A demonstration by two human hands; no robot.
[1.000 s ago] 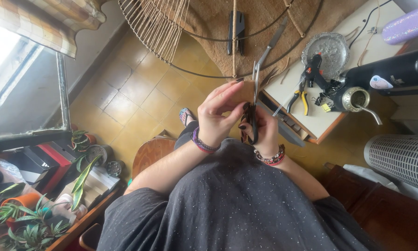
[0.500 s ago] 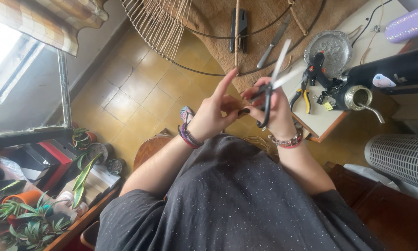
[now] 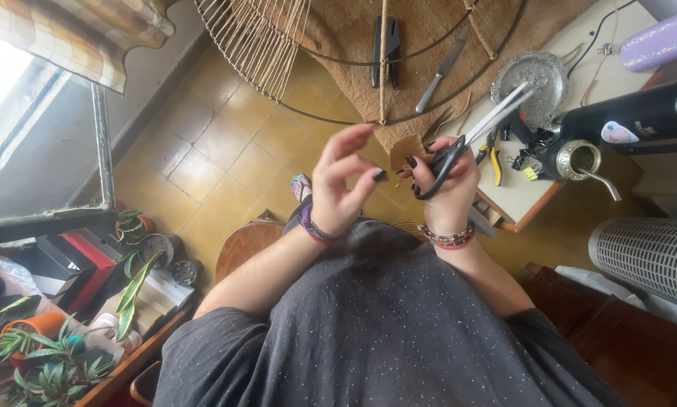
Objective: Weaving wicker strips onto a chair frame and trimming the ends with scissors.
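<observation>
Right hand (image 3: 445,183) clamped on scissors (image 3: 470,142), blades apart; left hand (image 3: 340,185) loosely spread, empty, near table edge (image 3: 533,208).

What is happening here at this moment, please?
A person seen from above holds a pair of scissors with black handles in the right hand, blades open and pointing up and away. The left hand is raised beside it, fingers spread, near a small brown scrap held between the hands. Beyond them, a large wire hoop with strung cords lies over brown cloth, with a knife on it. A small table at the right carries pliers and a metal dish.
</observation>
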